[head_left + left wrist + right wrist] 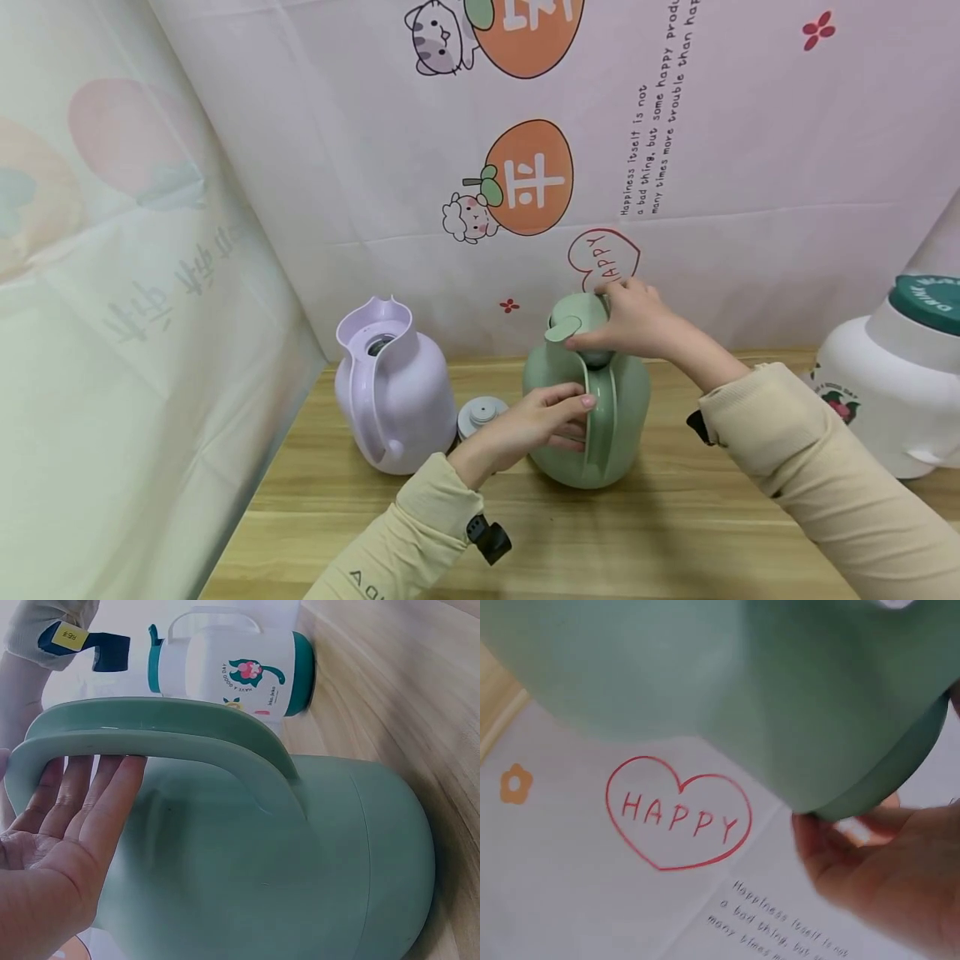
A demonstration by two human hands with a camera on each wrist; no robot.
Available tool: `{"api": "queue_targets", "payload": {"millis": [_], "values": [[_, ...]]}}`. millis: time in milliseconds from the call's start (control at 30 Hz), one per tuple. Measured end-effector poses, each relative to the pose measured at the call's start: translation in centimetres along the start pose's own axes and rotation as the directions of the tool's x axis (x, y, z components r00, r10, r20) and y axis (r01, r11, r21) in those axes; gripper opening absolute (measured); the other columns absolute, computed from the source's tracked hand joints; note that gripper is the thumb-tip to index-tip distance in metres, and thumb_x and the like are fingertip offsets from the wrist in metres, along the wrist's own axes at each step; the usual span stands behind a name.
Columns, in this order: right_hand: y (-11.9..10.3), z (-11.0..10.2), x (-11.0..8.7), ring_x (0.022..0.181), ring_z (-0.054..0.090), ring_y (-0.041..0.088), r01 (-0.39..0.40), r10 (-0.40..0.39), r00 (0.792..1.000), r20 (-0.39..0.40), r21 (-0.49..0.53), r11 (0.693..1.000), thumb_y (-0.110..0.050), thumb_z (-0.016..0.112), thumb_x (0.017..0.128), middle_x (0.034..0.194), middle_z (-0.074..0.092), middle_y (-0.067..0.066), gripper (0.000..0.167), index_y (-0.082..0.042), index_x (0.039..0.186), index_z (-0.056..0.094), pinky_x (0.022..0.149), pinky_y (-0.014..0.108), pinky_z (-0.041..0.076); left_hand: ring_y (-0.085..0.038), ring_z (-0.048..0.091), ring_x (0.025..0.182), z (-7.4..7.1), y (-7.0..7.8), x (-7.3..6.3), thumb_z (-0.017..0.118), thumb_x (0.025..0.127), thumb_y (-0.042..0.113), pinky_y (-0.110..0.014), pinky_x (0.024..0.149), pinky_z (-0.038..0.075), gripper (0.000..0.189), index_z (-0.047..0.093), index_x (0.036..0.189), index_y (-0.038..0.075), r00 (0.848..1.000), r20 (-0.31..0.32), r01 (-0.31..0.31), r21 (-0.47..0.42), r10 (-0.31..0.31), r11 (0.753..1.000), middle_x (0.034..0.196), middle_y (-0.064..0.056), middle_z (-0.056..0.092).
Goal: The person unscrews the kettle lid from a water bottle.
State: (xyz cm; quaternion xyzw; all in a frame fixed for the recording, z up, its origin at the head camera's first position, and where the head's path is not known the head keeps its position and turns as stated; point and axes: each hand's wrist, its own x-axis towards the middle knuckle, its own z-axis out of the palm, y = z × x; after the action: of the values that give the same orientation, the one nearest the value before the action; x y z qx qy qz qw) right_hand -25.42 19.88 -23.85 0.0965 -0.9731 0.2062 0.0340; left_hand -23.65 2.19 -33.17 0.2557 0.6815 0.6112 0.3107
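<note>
A green vacuum jug (pixel 546 433) stands upright on the wooden table, its handle (pixel 602 417) toward me. My left hand (pixel 536 421) holds this handle, fingers passed through it and thumb at its side. The left wrist view shows those fingers (pixel 82 799) nearly straight beneath the handle's inner face. Up at the mouth, my right hand (pixel 637 321) grips the round green lid (pixel 588 310) by its edge, thumb on the near side. A dark gap shows below the lid's near edge. In the right wrist view the right fingertips (pixel 814 840) are at the green rim.
On the left stands a lilac jug (pixel 412 400) with an open mouth. A small white-grey stopper (pixel 482 411) sits between the jugs, partly behind my left forearm. At far right is a white jug (pixel 862 392) with a dark green lid. A printed cloth (pixel 375 167) hangs behind.
</note>
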Motion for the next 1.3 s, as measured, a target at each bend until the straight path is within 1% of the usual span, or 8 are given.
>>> {"api": "queue_targets", "payload": {"millis": [233, 400, 567, 700, 767, 867, 1033, 1300], "values": [[1.8, -0.9, 0.2, 0.124, 0.041, 0.044, 0.130, -0.139, 0.986, 0.088, 0.100, 0.986, -0.040, 0.080, 0.074, 0.139, 0.039, 0.030, 0.086, 0.001, 0.139, 0.041, 0.098, 0.058, 0.041, -0.015, 0.064, 0.098, 0.0, -0.1, 0.1, 0.045, 0.102, 0.028, -0.035, 0.092, 0.055, 0.029, 0.053, 0.112, 0.002, 1.000, 0.001, -0.010, 0.006, 0.010, 1.000, 0.102, -0.005, 0.060], [2.5, -1.4, 0.3, 0.131, 0.035, 0.043, 0.118, -0.150, 0.973, 0.175, 0.183, 0.976, -0.039, 0.080, 0.075, 0.150, 0.025, 0.027, 0.093, -0.004, 0.146, 0.033, 0.104, 0.059, 0.036, -0.017, 0.064, 0.101, 0.1, -0.1, 0.1, 0.045, 0.101, 0.027, -0.035, 0.092, 0.055, 0.032, 0.054, 0.118, 0.002, 1.000, -0.003, -0.005, 0.005, 0.005, 1.000, 0.109, -0.010, 0.062], [2.5, -1.7, 0.1, 0.135, 0.032, 0.042, 0.103, -0.145, 0.964, 0.224, 0.189, 0.977, -0.040, 0.079, 0.074, 0.153, 0.021, 0.023, 0.096, -0.008, 0.149, 0.028, 0.107, 0.060, 0.033, -0.019, 0.063, 0.104, 0.1, 0.0, 0.0, 0.045, 0.102, 0.028, -0.037, 0.093, 0.054, 0.034, 0.053, 0.123, 0.003, 1.000, -0.004, 0.004, 0.004, -0.004, 1.000, 0.115, -0.014, 0.062], [2.2, -2.1, -0.3, 0.141, 0.023, 0.042, 0.053, -0.112, 0.959, 0.261, 0.224, 0.973, -0.040, 0.070, 0.083, 0.156, 0.017, 0.021, 0.088, -0.009, 0.151, 0.022, 0.110, 0.063, 0.027, -0.019, 0.063, 0.104, 0.1, 0.1, -0.1, 0.044, 0.102, 0.029, -0.037, 0.094, 0.054, 0.035, 0.053, 0.124, 0.003, 1.000, -0.005, 0.005, 0.006, -0.005, 1.000, 0.116, -0.013, 0.061], [1.7, -2.1, -0.3, 0.141, 0.022, 0.045, 0.010, -0.068, 0.968, 0.241, 0.232, 0.973, -0.043, 0.062, 0.089, 0.156, 0.019, 0.023, 0.083, -0.005, 0.151, 0.021, 0.110, 0.064, 0.026, -0.019, 0.063, 0.104, 0.1, 0.1, -0.1, 0.044, 0.102, 0.029, -0.037, 0.094, 0.054, 0.035, 0.053, 0.124, 0.003, 1.000, -0.003, 0.006, 0.007, -0.006, 1.000, 0.116, -0.013, 0.061], [0.4, -1.7, -0.2, 0.139, 0.025, 0.049, -0.056, 0.029, 0.988, 0.149, 0.180, 0.982, -0.052, 0.053, 0.092, 0.151, 0.025, 0.031, 0.084, 0.003, 0.148, 0.023, 0.109, 0.064, 0.029, -0.020, 0.063, 0.104, 0.1, 0.1, -0.1, 0.045, 0.102, 0.029, -0.037, 0.093, 0.054, 0.035, 0.053, 0.125, 0.004, 1.000, -0.005, 0.004, 0.007, -0.004, 1.000, 0.117, -0.013, 0.061], [-1.5, -0.6, -0.2, 0.130, 0.027, 0.058, -0.152, 0.151, 0.988, 0.033, 0.019, 0.988, -0.063, 0.055, 0.085, 0.142, 0.028, 0.042, 0.096, 0.009, 0.143, 0.029, 0.102, 0.065, 0.035, -0.021, 0.063, 0.105, 0.0, 0.1, -0.1, 0.045, 0.102, 0.028, -0.038, 0.093, 0.054, 0.036, 0.052, 0.126, 0.004, 1.000, -0.004, 0.005, 0.006, -0.005, 1.000, 0.118, -0.014, 0.060], [-2.9, 0.2, -0.1, 0.122, 0.037, 0.055, -0.177, 0.179, 0.984, 0.008, -0.131, 0.976, -0.066, 0.060, 0.079, 0.130, 0.041, 0.041, 0.102, 0.015, 0.134, 0.034, 0.097, 0.060, 0.039, -0.022, 0.064, 0.105, 0.0, 0.2, -0.2, 0.045, 0.101, 0.029, -0.038, 0.093, 0.054, 0.033, 0.053, 0.121, 0.003, 1.000, -0.001, 0.011, -0.003, -0.011, 1.000, 0.115, -0.011, 0.060]]}}
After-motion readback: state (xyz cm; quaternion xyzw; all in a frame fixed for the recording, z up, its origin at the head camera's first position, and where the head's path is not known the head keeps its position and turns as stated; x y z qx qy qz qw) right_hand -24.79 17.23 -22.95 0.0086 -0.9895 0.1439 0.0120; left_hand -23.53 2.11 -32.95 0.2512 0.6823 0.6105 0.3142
